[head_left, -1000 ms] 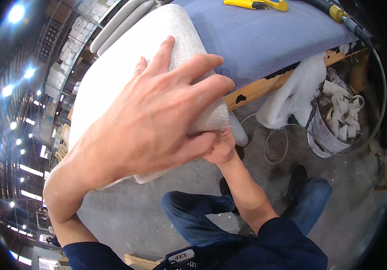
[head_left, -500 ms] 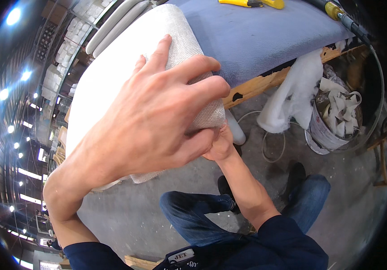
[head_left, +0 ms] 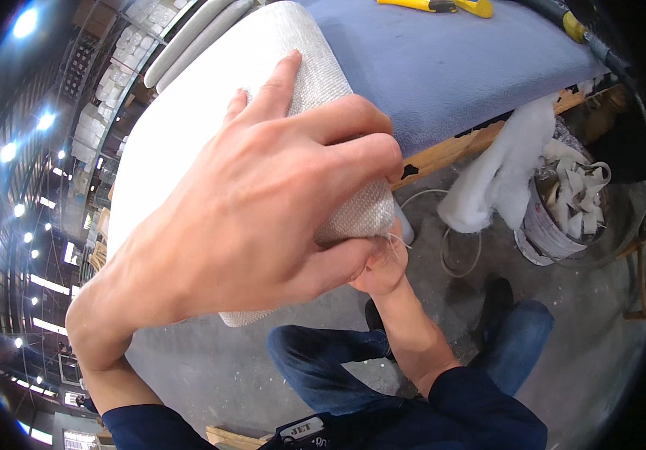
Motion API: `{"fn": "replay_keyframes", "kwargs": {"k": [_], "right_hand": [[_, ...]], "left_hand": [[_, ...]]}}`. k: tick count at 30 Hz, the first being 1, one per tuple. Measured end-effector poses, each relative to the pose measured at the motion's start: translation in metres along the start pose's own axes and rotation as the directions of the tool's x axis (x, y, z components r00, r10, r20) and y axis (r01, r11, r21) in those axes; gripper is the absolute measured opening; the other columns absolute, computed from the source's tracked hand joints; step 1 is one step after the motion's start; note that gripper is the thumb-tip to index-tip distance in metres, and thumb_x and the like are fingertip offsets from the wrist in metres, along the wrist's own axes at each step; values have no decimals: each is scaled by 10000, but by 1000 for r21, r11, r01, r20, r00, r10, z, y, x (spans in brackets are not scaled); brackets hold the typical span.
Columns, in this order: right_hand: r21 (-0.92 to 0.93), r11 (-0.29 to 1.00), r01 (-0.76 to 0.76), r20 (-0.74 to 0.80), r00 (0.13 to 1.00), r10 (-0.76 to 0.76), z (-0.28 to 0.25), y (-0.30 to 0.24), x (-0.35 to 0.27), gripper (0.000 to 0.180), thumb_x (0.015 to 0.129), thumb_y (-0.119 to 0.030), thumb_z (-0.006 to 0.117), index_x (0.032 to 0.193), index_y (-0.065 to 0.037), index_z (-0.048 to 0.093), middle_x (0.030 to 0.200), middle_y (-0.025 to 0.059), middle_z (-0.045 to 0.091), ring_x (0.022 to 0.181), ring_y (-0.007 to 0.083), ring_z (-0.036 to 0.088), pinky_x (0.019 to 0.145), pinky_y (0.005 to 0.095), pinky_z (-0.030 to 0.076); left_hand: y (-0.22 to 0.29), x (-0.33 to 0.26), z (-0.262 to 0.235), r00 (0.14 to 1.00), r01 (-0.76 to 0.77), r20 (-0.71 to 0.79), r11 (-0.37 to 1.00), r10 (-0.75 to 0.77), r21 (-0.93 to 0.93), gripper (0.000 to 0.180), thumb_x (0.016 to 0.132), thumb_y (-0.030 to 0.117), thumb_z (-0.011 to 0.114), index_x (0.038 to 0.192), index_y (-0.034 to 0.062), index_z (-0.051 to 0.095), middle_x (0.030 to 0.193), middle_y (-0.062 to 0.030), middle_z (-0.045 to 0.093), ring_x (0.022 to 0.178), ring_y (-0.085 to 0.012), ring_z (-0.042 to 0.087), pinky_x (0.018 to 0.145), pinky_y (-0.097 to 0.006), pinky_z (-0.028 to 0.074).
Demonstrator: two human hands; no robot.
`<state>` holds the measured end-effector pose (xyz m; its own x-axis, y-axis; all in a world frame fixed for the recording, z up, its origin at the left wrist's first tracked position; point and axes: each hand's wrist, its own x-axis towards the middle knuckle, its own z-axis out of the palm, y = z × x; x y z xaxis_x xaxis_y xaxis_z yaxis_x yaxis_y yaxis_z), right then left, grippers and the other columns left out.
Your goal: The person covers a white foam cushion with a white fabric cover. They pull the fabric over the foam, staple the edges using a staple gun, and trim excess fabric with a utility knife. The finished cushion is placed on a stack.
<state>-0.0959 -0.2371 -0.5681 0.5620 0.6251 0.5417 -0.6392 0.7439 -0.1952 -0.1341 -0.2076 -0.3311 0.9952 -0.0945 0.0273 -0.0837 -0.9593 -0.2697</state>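
Note:
A padded piece covered in off-white woven fabric slants in front of me, its top washed out by light. My left hand spreads across its near end, two fingers bent over the right edge and the thumb below the corner, gripping it. Loose threads stick out at that corner. Just under it my right hand is closed at the fabric's lower edge; most of its fingers are hidden behind the corner and my left thumb.
Beyond lies a blue-grey upholstered surface on a wooden frame, with a yellow-and-black tool on top. White batting hangs off it. A bucket of fabric scraps and a looping hose are to the right. Grey padded rolls lie at far left.
The near corner of the fabric piece and both hands have shifted slightly right and downward in view. Loose threads now show at the corner. My grip looks much the same.

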Motion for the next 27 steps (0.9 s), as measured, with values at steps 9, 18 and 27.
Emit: {"fn": "replay_keyframes", "kwargs": {"k": [9,18,27], "right_hand": [[123,992,12,-4,1000,-11,2,-10,-3,435,981,-248,664,1234,105,687,1351,183,646,1094,239,693,697,292,600],[129,992,-8,38,999,3,-8,3,13,478,1044,-329,649,1282,85,645,1291,162,678,1085,214,694,745,291,588],[268,956,-116,245,968,48,-46,3,6,339,1094,-229,582,1302,30,651,1216,144,693,1052,207,711,870,345,623]], "left_hand": [[-1,0,5,1000,-4,-28,999,2,-53,448,642,318,874,1035,165,722,1116,-61,680,1032,-297,712,1234,-738,237],[22,-8,4,995,94,-54,990,-89,107,547,717,217,849,1228,145,667,1351,-90,612,1214,-429,622,1206,-728,299],[25,-12,9,987,117,-125,981,-98,157,501,750,156,796,1232,135,664,1423,-76,597,1369,-556,472,1141,-732,386]]}}
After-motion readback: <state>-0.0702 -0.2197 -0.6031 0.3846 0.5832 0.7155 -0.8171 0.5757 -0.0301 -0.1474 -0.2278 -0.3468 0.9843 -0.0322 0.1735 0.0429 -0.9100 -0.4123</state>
